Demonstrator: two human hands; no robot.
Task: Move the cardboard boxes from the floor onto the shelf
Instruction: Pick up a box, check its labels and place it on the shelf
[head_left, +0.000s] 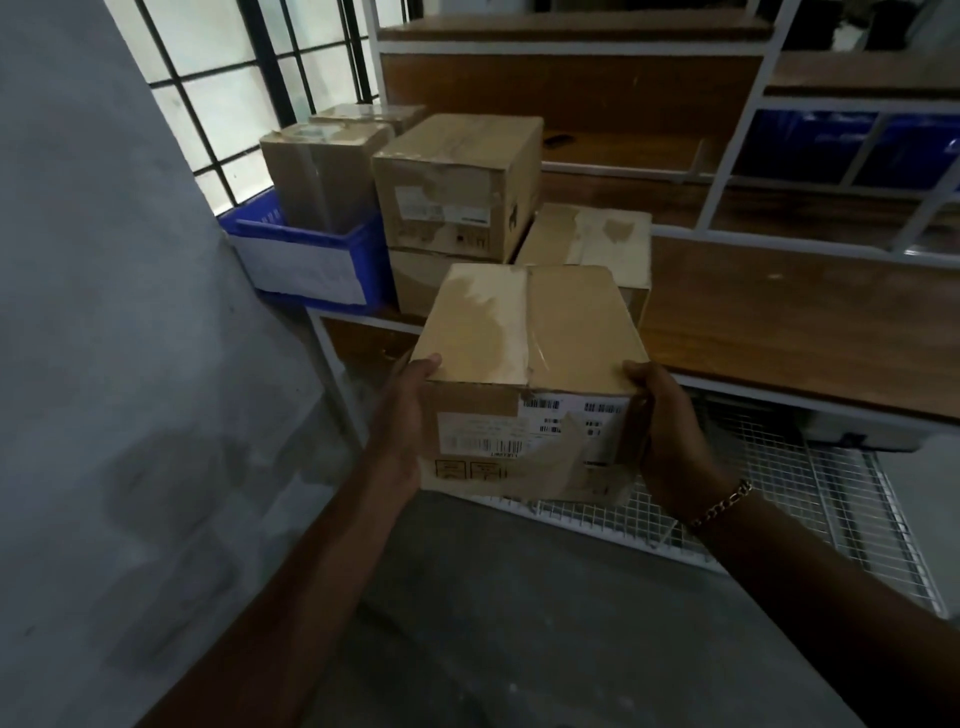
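Cardboard box (530, 374) held before the shelf (779, 322). Left hand (402, 415) and right hand (670, 431) clamp opposite sides, thumbs curled over its top edge.

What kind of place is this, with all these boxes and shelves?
Most likely a storeroom or stockroom. White metal shelving with wooden boards carries stacked cardboard boxes, a blue plastic crate sits at its left end, and the held box bears barcode shipping labels.

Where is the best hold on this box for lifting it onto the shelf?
By its two side faces, from left and right: left hand and right hand flank the box so, thumbs over the top edge. The front face carries peeling tape, likely a poor grip.
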